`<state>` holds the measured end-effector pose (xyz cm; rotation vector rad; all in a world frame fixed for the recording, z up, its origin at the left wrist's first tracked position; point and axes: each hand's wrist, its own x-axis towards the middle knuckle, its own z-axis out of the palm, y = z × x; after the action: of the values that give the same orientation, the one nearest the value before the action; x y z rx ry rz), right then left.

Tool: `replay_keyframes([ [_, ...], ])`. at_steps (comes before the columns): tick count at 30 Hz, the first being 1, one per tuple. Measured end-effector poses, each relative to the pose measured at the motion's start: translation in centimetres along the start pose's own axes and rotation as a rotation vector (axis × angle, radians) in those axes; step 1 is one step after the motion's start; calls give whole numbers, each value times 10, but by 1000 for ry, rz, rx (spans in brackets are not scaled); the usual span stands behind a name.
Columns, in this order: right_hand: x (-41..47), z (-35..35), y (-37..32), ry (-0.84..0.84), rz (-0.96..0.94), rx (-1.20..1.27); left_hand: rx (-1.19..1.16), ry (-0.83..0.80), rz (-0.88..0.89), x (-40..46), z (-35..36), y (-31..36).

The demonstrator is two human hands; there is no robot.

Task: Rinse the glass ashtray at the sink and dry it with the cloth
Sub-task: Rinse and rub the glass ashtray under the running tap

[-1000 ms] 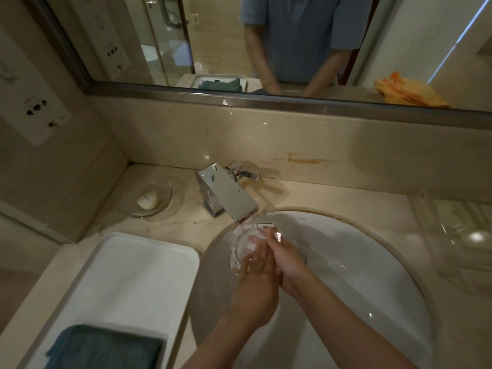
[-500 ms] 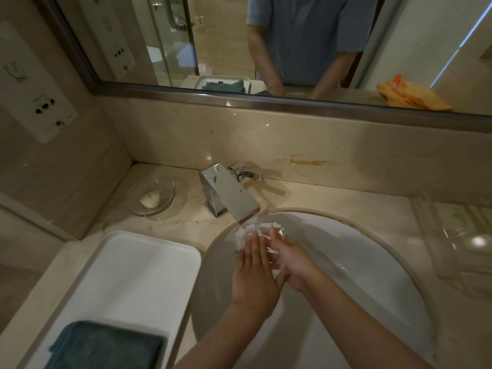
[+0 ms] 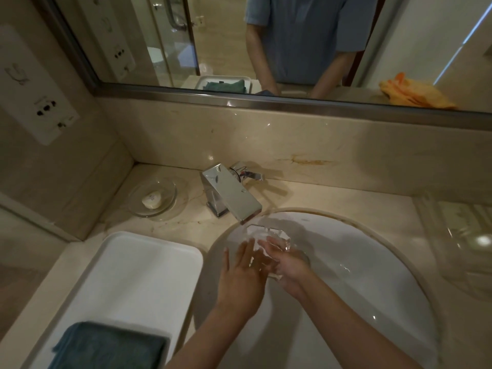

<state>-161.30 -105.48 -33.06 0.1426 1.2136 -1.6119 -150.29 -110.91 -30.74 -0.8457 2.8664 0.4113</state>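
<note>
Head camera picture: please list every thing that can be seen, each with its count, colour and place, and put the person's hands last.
glass ashtray: one, clear, held over the sink below the faucet spout
sink: one, white, set in the counter
faucet: one, chrome, behind the sink
soap dish: one, clear glass, left of the faucet
soap: one, pale, in the soap dish
tray: one, white, left of the sink
cloth: one, dark teal, on the tray's near end
counter: one, beige marble
mirror: one, above the counter
left hand: one, fingers straight against the ashtray
right hand: one, grips the ashtray
</note>
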Motion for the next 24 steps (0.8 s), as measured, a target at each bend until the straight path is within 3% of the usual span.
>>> replay_keyframes([
  [3,0,1,5,-49,26,-22,-148,-1,-62,10,1,-9],
  [9,2,-1,10,-23,15,-77,-1058,93,-159,21,-10,-13],
  [15,-4,-1,4,92,40,-386,-1917,-313,-380,28,-16,-9],
  [20,-9,-1,3,217,-173,-646,-2002,-313,-357,33,-8,-6],
  [24,-16,0,7,250,-441,-1311,-1903,-301,-328,33,-7,-5],
])
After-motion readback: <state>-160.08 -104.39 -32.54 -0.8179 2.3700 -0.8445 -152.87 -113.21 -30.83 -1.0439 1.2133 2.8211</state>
